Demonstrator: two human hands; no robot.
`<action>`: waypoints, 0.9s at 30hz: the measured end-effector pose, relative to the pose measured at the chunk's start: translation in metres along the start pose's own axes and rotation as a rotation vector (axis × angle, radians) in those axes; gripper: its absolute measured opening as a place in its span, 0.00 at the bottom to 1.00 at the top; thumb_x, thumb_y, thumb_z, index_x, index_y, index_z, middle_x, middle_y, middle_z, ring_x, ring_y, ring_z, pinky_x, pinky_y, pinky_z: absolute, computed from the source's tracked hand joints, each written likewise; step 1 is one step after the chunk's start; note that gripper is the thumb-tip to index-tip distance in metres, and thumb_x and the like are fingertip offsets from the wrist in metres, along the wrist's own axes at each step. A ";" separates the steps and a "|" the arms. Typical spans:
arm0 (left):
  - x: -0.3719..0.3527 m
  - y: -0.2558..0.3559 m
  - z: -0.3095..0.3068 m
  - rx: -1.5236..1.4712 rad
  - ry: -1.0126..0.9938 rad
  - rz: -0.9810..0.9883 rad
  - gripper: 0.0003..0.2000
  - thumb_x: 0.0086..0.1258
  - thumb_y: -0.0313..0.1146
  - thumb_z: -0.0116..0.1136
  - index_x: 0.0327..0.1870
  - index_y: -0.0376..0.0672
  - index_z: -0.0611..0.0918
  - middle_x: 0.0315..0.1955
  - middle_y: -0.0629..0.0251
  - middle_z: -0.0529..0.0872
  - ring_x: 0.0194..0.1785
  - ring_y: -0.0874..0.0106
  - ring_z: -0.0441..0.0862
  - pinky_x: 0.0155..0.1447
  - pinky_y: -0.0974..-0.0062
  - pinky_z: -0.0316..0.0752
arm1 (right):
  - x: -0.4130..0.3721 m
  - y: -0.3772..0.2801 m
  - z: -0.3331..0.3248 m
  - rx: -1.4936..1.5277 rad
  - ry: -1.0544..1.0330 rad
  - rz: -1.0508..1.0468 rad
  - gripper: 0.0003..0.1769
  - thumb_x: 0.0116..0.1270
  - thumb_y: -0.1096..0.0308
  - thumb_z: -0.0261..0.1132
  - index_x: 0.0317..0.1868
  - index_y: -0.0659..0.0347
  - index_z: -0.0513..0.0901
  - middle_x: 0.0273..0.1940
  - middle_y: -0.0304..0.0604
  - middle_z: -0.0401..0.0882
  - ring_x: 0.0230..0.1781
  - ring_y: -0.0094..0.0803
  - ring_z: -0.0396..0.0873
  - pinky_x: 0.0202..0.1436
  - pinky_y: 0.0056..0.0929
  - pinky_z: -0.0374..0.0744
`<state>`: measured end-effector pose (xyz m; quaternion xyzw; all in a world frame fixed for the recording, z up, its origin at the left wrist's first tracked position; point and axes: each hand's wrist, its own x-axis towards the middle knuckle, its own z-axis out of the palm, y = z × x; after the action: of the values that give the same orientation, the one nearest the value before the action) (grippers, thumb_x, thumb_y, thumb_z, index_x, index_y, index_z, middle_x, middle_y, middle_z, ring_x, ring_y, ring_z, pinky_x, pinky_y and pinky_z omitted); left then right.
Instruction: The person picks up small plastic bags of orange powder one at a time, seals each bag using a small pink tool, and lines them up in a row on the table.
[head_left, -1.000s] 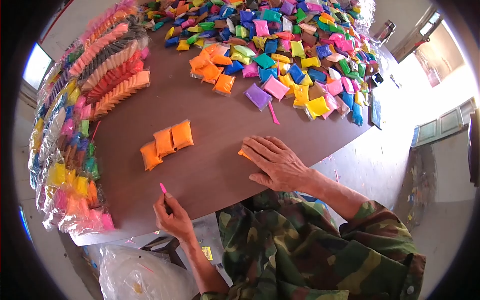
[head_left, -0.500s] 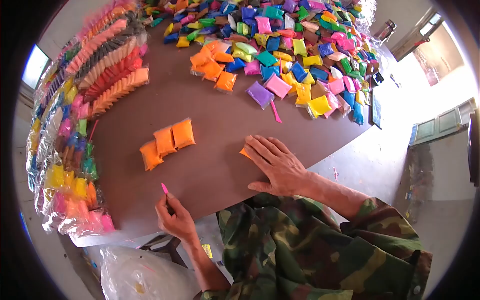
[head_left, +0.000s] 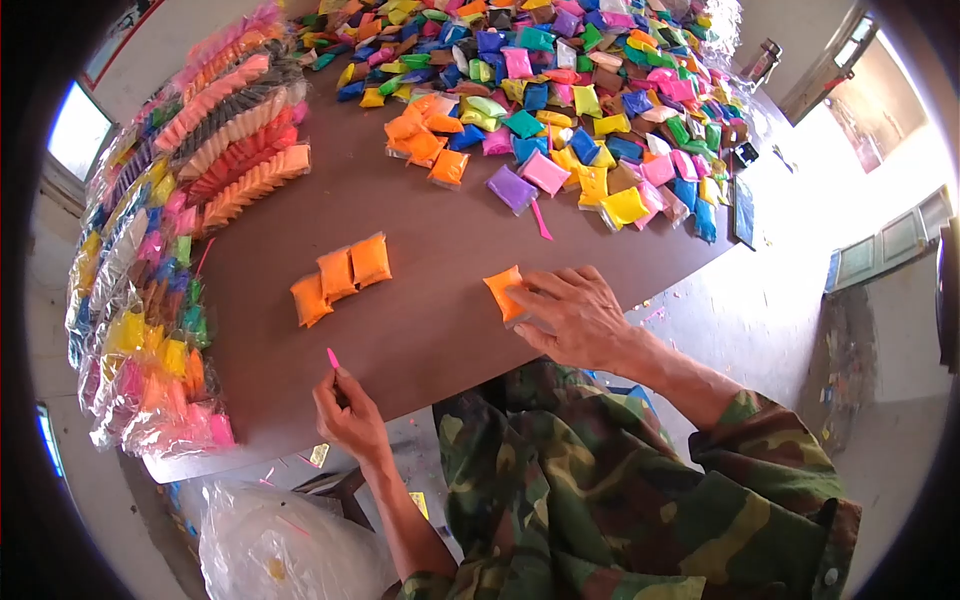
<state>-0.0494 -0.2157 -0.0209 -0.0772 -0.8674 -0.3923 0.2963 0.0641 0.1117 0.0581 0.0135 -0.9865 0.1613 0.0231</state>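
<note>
My left hand [head_left: 350,412] is closed around a small pink plastic stick [head_left: 332,357], its pointed end showing above the fingers near the table's front edge. An orange clay packet [head_left: 503,290] lies under the fingers of my right hand [head_left: 575,315]. The thumb is at the packet's lower edge and the fingertips are on its right side, gripping it; part of the packet is hidden. Between and beyond my hands, a short overlapping row of three orange packets [head_left: 338,273] rests on the brown table [head_left: 430,330].
A large heap of mixed-colour packets [head_left: 560,110] covers the far side. Rows of packets in clear wrap [head_left: 150,300] line the left edge. Another pink stick [head_left: 541,218] lies beside a purple packet [head_left: 512,189]. A clear plastic bag [head_left: 285,545] sits below the front edge.
My right hand was flat over the orange packet; now its fingers have drawn back and curled at the packet's right side, uncovering most of it. My left hand still holds the pink stick.
</note>
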 end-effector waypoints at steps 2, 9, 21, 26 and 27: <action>0.000 -0.004 0.002 0.002 0.008 0.012 0.06 0.84 0.30 0.66 0.48 0.36 0.87 0.29 0.59 0.88 0.29 0.70 0.84 0.36 0.70 0.79 | -0.004 0.001 -0.005 0.013 -0.029 0.040 0.24 0.80 0.53 0.70 0.71 0.50 0.85 0.76 0.46 0.77 0.71 0.45 0.81 0.73 0.52 0.76; 0.003 -0.002 -0.001 0.026 -0.023 0.043 0.04 0.84 0.28 0.66 0.48 0.37 0.87 0.27 0.59 0.87 0.28 0.68 0.83 0.35 0.68 0.79 | 0.001 0.019 0.028 0.018 0.262 -0.196 0.26 0.77 0.53 0.72 0.71 0.50 0.84 0.74 0.45 0.76 0.75 0.46 0.76 0.74 0.53 0.76; -0.046 0.131 0.043 -0.239 -0.472 0.118 0.05 0.81 0.30 0.70 0.50 0.40 0.90 0.33 0.58 0.93 0.33 0.67 0.92 0.37 0.65 0.85 | -0.010 0.007 0.042 -0.029 0.335 -0.171 0.41 0.70 0.44 0.77 0.74 0.61 0.79 0.76 0.49 0.72 0.77 0.46 0.72 0.77 0.51 0.72; -0.045 0.137 0.072 -0.133 -0.503 0.196 0.04 0.76 0.29 0.72 0.47 0.44 0.90 0.29 0.55 0.91 0.31 0.53 0.92 0.35 0.57 0.85 | -0.016 0.007 0.036 0.028 0.339 -0.141 0.37 0.68 0.46 0.79 0.69 0.58 0.82 0.69 0.48 0.75 0.70 0.46 0.76 0.73 0.50 0.74; -0.042 0.131 0.074 -0.072 -0.507 0.222 0.04 0.76 0.29 0.72 0.46 0.44 0.90 0.29 0.56 0.91 0.31 0.53 0.92 0.35 0.57 0.85 | -0.016 0.007 0.038 0.040 0.360 -0.139 0.35 0.68 0.47 0.78 0.68 0.57 0.82 0.68 0.48 0.75 0.69 0.46 0.77 0.72 0.50 0.75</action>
<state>-0.0006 -0.0686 -0.0006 -0.2778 -0.8857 -0.3561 0.1079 0.0787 0.1068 0.0187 0.0532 -0.9598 0.1784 0.2102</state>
